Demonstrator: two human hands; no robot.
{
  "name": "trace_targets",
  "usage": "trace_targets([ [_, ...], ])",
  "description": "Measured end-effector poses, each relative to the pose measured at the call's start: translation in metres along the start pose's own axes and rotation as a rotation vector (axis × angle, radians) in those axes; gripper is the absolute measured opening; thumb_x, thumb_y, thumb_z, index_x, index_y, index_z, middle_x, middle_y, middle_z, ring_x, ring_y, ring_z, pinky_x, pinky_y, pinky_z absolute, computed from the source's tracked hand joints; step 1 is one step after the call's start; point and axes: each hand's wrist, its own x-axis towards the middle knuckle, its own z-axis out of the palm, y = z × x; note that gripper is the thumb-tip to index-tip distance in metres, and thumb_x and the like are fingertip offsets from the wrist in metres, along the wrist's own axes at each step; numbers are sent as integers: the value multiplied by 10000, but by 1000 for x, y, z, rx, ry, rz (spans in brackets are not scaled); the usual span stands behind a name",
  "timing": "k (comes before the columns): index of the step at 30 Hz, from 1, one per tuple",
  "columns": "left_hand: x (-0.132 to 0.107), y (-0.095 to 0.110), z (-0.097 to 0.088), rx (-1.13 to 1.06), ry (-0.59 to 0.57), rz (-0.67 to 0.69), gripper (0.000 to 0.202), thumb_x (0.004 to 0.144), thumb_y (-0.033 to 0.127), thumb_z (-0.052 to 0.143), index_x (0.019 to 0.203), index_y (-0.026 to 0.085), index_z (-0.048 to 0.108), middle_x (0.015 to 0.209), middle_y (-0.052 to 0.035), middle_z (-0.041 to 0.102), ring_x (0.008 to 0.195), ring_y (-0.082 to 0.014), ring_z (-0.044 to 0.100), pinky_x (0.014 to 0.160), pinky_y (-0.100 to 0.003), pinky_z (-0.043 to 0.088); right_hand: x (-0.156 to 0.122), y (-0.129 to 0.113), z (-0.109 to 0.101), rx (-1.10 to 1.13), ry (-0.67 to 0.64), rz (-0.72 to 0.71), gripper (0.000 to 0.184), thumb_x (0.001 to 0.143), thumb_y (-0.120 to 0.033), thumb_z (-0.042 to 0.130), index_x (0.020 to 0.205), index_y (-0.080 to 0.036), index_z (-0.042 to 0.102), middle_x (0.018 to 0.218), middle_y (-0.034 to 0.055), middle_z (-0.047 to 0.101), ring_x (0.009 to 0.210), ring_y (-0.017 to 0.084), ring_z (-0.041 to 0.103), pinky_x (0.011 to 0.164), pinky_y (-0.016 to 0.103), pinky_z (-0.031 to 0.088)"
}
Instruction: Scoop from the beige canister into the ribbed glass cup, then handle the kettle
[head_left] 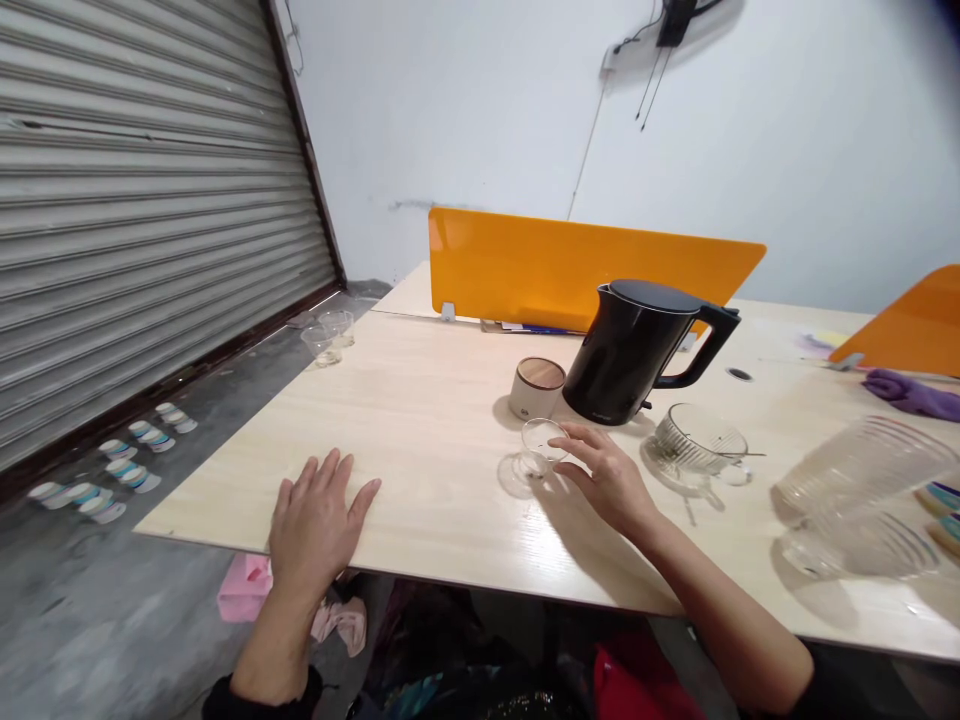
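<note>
My left hand (315,515) lies flat on the pale wooden table (420,420) near its front edge, fingers spread, with nothing in it. The thumb and fingers of my right hand (600,475) are at the right side of a small clear cup (538,460), which is upright at the tabletop. Just behind the cup stands a white canister with a wooden lid (536,388). A black electric kettle (630,350) is beside the canister. To the right of my right hand is a ribbed glass mug (697,440) with dark bits and a thin stirrer in it.
Clear plastic cups (862,470) lie nested at the right, and two more clear cups (324,345) stand at the far left edge. An orange divider (517,265) crosses the back. A purple cloth (911,392) lies far right. Small white-and-blue tubs (120,470) and a pink box (244,590) are on the floor.
</note>
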Motion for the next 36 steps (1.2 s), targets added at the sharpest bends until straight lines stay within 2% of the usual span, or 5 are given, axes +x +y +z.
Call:
trace_targets([
  [6, 0, 1, -1, 0, 4, -1, 620, 1036, 531, 354, 1470, 140, 560, 1603, -119, 482, 1493, -354, 395, 1218, -550, 289, 9, 0, 10, -17, 1, 12, 269, 955, -241, 638, 1205, -272, 734, 1355, 108, 686, 1239, 327, 652, 922, 515, 610],
  [11, 0, 2, -1, 7, 1, -7, 609, 1029, 526, 386, 1471, 145, 562, 1604, -117, 480, 1496, -355, 393, 1222, -551, 283, 13, 4, -13, -32, -10, 21, 477, 953, -317, 658, 1427, -290, 606, 1535, 114, 549, 1337, 346, 579, 1033, 569, 542],
  [17, -1, 4, -3, 17, 12, -2, 594, 1028, 512, 406, 1458, 139, 574, 1595, -128, 490, 1489, -364, 404, 1210, -562, 305, 67, 13, -31, -53, 52, 130, 586, 998, -502, 550, 1508, -213, 522, 1532, 140, 542, 1389, 335, 517, 1138, 517, 450],
  [25, 0, 2, -2, 7, 26, 7, 579, 1036, 502, 411, 1458, 142, 577, 1591, -126, 495, 1489, -359, 410, 1201, -565, 332, 144, 10, 9, -175, -319, 343, 824, 903, -757, 515, 1555, -260, 436, 1636, 148, 388, 1364, 441, 475, 1063, 553, 449],
  [36, 1, 4, -5, -32, 34, -10, 572, 1034, 504, 411, 1444, 145, 585, 1576, -122, 516, 1482, -358, 419, 1209, -565, 328, 146, 26, 13, -159, -143, 317, 579, 879, -545, 633, 1367, -234, 607, 1359, 165, 582, 1194, 370, 566, 938, 452, 501],
])
